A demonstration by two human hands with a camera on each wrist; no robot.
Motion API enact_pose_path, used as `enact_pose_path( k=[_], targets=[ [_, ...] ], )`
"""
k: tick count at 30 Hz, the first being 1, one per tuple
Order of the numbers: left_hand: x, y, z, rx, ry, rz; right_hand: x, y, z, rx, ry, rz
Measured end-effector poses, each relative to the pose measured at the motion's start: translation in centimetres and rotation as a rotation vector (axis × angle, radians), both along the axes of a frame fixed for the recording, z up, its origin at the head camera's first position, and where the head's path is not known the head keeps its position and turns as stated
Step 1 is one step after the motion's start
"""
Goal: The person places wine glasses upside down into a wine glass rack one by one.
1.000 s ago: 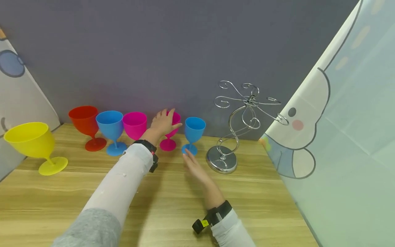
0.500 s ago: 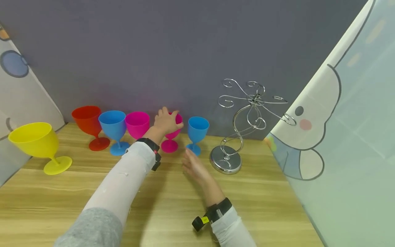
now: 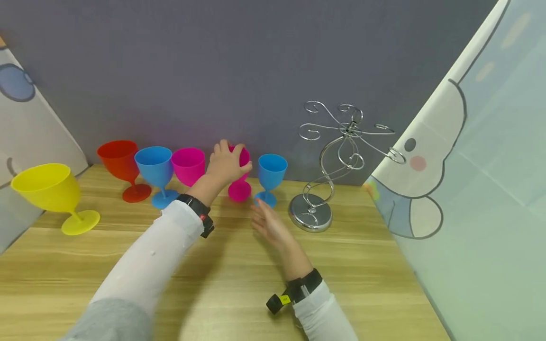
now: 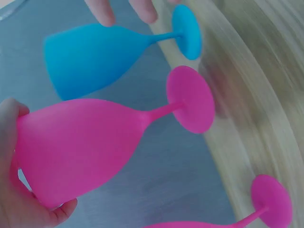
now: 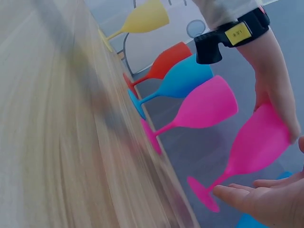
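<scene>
My left hand (image 3: 223, 166) grips a pink goblet (image 4: 90, 147) round its bowl near the rim, thumb on one side and fingers on the other. In the left wrist view the goblet's round foot hangs off the table, and it tilts a little. My right hand (image 3: 273, 227), fingers extended and holding nothing, hovers in front of the blue goblet (image 3: 272, 170) to the right. From the right wrist view, its fingertips overlap the pink goblet's foot; contact cannot be told. A second pink goblet (image 3: 187, 166) stands left of my left hand, its stem hidden behind my wrist.
Further left stand another blue goblet (image 3: 154, 166), a red goblet (image 3: 118, 160) and a larger-looking yellow goblet (image 3: 47, 189). A chrome stand (image 3: 310, 213) with several curled arms is at the right. A grey wall (image 3: 256, 71) backs the wooden table (image 3: 239, 284).
My left hand has closed its grip on the pink goblet and raised it slightly, its foot tipping and shifting right. My right hand stays nearly in place, its fingers a bit more spread.
</scene>
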State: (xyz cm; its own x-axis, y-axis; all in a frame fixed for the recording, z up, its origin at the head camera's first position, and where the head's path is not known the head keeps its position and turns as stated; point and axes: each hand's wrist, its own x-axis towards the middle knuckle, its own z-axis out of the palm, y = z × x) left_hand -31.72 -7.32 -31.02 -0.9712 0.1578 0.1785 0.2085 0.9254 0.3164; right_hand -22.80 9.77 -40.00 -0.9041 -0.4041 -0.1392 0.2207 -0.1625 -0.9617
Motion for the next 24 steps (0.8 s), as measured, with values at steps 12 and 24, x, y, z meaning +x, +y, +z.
enact_pose_path(
  k=[12, 24],
  targets=[
    [6.0, -1.9, 1.5, 0.309, 0.116, 0.032, 1.4, -0.4, 1.5, -0.066, 0.077, 0.019],
    [10.7, -3.4, 1.0, 0.575, 0.204, 0.044, 2.7, -1.4, 2.5, -0.102, 0.154, 0.074]
  ],
)
